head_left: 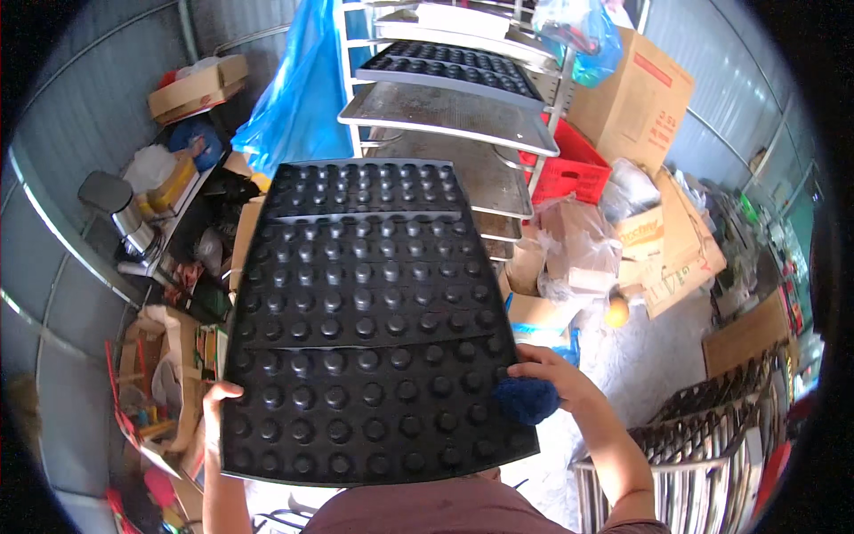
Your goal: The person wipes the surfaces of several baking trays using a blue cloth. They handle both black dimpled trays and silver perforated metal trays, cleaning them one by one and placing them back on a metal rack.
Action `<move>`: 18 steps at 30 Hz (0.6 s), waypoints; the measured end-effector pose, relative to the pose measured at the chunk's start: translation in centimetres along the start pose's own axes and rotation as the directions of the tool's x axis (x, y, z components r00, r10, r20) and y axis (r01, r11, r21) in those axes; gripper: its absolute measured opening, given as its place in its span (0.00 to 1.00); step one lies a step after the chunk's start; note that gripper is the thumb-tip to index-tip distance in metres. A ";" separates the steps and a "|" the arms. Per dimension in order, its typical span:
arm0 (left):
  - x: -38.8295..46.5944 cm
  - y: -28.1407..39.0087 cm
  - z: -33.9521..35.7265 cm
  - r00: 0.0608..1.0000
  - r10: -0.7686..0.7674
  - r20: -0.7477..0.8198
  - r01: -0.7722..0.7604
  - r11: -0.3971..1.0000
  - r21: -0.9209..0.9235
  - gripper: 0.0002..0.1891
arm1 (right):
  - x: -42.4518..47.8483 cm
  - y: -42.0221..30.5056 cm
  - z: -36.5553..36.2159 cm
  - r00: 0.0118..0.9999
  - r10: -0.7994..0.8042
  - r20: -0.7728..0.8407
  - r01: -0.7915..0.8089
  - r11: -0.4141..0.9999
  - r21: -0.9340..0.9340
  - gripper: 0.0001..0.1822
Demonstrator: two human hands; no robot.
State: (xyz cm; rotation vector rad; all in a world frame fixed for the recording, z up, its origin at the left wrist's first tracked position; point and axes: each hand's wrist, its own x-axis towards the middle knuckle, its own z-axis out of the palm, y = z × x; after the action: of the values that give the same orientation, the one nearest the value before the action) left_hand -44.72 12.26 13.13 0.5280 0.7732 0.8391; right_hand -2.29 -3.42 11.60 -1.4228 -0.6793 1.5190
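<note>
A large black baking tray [363, 300] fills the space before me, with rows of round bumps over its surface and two pale ridges across it. Its near left edge is gripped by my left hand [219, 417], thumb on top. My right hand [560, 377] is at the near right edge, its fingers on the rim. A dark blue fluffy pad [527, 400] is held in that same hand and lies over the tray's edge. The undersides of the tray and of both hands' grips are hidden.
Ahead stands a metal rack [348, 73] bearing flat metal trays [447, 117] and another bumped black tray [460, 70]. Blue plastic sheeting [293, 87] hangs beside it. A red crate [567, 170] and cardboard boxes [627, 100] crowd the right. Several trays [674, 487] stand on edge at lower right.
</note>
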 end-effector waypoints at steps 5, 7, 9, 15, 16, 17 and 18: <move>-7.4 -2.5 1.5 0.960 0.243 -0.139 -0.258 0.960 -0.109 0.34 | 1.4 -1.9 0.5 0.981 0.001 0.195 0.035 0.982 -0.183 0.25; -8.7 -3.5 1.8 0.937 0.305 -0.170 -0.325 0.939 -0.108 0.34 | 0.7 -2.2 0.8 0.980 0.004 0.197 0.032 0.983 -0.180 0.28; -11.0 -3.9 2.4 0.909 0.365 -0.201 -0.389 0.916 -0.096 0.34 | -0.2 -2.8 1.3 0.969 -0.040 0.245 0.092 0.975 -0.204 0.27; -14.5 -3.9 5.8 0.865 0.478 -0.154 -0.490 0.870 -0.053 0.35 | -4.6 -5.9 -0.3 0.940 -0.154 0.303 0.249 0.919 -0.307 0.31; -13.5 -4.0 6.2 0.877 0.467 -0.109 -0.475 0.877 -0.066 0.35 | -6.1 -6.5 -1.2 0.952 -0.168 0.255 0.252 0.903 -0.347 0.32; -12.3 -4.1 6.6 0.888 0.456 -0.060 -0.459 0.885 -0.077 0.35 | -7.2 -6.9 -2.1 0.961 -0.184 0.204 0.252 0.887 -0.388 0.33; -11.6 -3.8 7.7 0.893 0.450 -0.020 -0.450 0.890 -0.072 0.35 | -8.1 -7.1 -3.3 0.968 -0.201 0.150 0.245 0.886 -0.394 0.34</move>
State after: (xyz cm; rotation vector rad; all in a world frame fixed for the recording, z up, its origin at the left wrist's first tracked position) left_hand -42.01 -0.28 19.82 0.6517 0.6248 1.2951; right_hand 1.98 -8.16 20.90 -1.5118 -1.2435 1.3216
